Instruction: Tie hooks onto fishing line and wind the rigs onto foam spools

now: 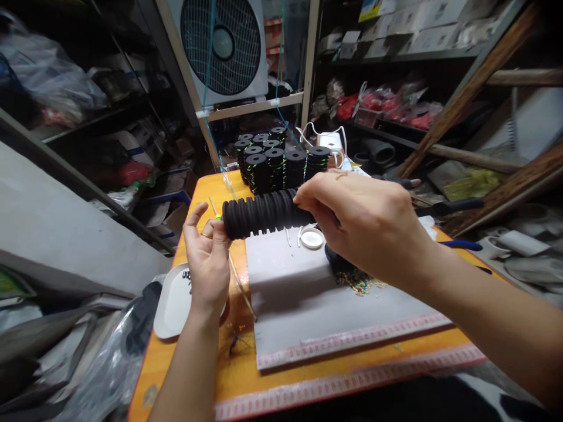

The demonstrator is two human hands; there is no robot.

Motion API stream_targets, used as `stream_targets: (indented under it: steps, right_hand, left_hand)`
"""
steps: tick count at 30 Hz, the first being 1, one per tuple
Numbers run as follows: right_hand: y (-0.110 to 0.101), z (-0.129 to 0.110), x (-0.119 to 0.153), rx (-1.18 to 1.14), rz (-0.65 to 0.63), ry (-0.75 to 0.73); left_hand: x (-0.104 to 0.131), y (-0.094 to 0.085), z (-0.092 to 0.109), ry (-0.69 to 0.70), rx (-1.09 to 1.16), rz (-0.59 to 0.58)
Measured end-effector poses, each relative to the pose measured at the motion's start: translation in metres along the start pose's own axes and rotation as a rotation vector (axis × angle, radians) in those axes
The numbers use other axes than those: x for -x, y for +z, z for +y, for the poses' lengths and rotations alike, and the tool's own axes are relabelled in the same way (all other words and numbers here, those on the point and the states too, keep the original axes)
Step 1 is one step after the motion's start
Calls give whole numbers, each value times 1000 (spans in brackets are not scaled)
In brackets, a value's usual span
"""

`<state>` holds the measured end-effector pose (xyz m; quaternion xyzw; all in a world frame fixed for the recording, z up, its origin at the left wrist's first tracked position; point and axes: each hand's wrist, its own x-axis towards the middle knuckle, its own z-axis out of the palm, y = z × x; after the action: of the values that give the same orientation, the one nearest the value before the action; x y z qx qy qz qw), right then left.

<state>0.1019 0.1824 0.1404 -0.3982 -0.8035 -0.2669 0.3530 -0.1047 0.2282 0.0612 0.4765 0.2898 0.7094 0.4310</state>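
Note:
A black ridged foam spool [259, 214] is held up sideways over the table between my two hands. My left hand [209, 252] grips its left end, thumb and fingers pinching close to a small yellow-green bit there. At the other end, my right hand [356, 217] bends over the spool with thumb and forefinger pressed together near its surface. Any thread between those fingertips is too fine to make out. Behind the held spool stand several similar black spools [275, 155] with green strands, packed upright together.
Below lies a grey board [290, 328] on the orange table [149, 375], with small coloured beads [360, 284] and a round white lid [311, 238]. A white tray [169, 316] sits left. A fan [222, 44] and loaded shelves stand behind; wooden bars [475, 88] rise at right.

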Motion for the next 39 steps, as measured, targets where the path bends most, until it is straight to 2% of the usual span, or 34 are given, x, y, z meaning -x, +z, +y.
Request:
stream_targets:
  steps: [6, 9, 11, 14, 15, 19, 25, 29, 36, 39]
  right_hand:
    - [-2, 2, -1, -120, -41, -59]
    - [-10, -3, 22, -186, -58, -49]
    - [-12, -7, 51, -219, -197, 35]
    - [-5, -8, 100, -204, -595, 200]
    - [0, -7, 114, -182, -639, 259]
    - [19, -6, 151, -178, -611, 335]
    - [33, -2, 171, -262, -441, 320]
    - [31, 0, 169, -317, -349, 257]
    - [26, -32, 152, -566, -428, 317]
    - [27, -38, 153, -564, -438, 350]
  left_hand:
    - [-1, -1, -1, 14, -14, 0]
    - [-1, 0, -1, 14, -8, 0]
    - [0, 0, 0, 12, 3, 5]
    - [0, -1, 0, 8, 5, -2]
    - [0, -1, 0, 8, -2, -6]
    - [-1, 0, -2, 31, -14, -16]
    - [2, 1, 2, -8, -9, -65]
    - [4, 2, 5, -39, 14, -67]
    - [2, -1, 0, 4, 2, -68]
    - [0, -2, -3, 15, 12, -57]
